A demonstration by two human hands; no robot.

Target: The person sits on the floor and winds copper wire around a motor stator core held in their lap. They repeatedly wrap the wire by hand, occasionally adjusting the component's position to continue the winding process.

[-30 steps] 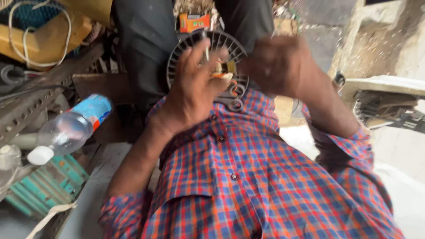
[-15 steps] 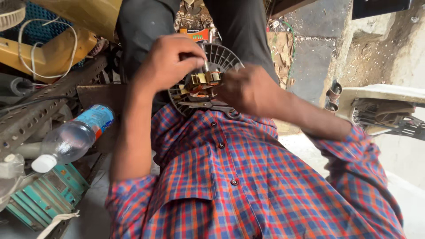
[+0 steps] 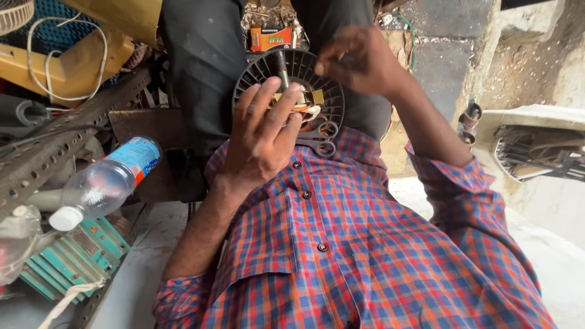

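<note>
Black plastic, round and ribbed: a slotted fan motor housing rests on the person's lap, against the checked shirt, with a metal shaft standing up from its middle. Copper-coloured windings and yellow tape show inside it, partly hidden.

Left hand: lies flat over the housing's lower left, fingers spread and only loosely curled, pressing on it rather than gripping.

Right hand: at the upper right rim, fingertips pinched together; possibly on a thin wire, but too small to tell.

Small scissors lie just below the housing on the shirt, touching its rim.

Containers: a clear plastic bottle with a blue label and white cap lies tilted on the clutter at left; it looks nearly empty. An orange carton sits beyond the housing, contents not visible. Near the bottle are a perforated metal angle bar and a teal finned part.
</note>
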